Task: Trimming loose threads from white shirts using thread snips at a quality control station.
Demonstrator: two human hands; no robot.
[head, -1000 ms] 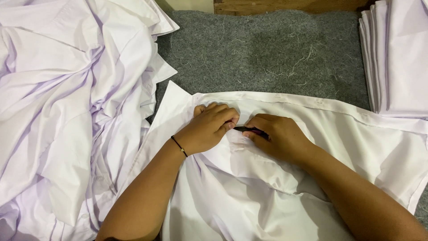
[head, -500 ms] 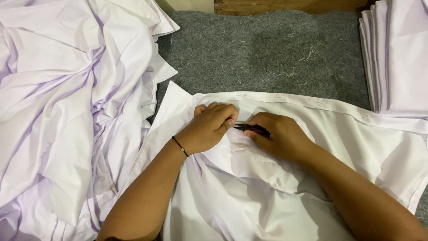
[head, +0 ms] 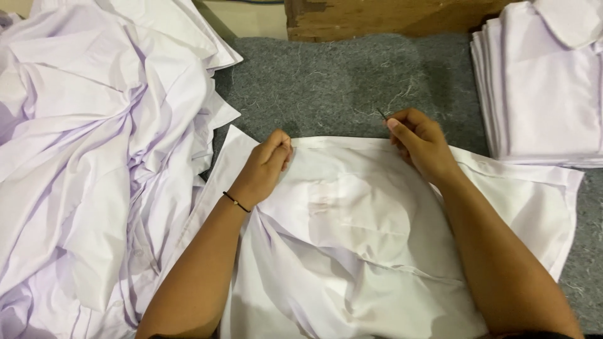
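Observation:
A white shirt [head: 352,226] lies spread on the grey felt surface [head: 339,94] in front of me. My left hand [head: 267,166] pinches the shirt's upper edge near its left end; a thin dark band circles that wrist. My right hand [head: 421,141] grips the same edge farther right and holds a small dark thin tool [head: 381,114], whose tip sticks up past the fingers. The stretch of edge between the two hands is pulled straight.
A large loose heap of white shirts [head: 100,157] fills the left side. A neat stack of folded white shirts [head: 546,88] sits at the right. A wooden block [head: 389,19] borders the far edge of the felt.
My hands were close together at the shirt's middle; they have now moved apart along the upper edge, the right hand going right and up with the dark tool.

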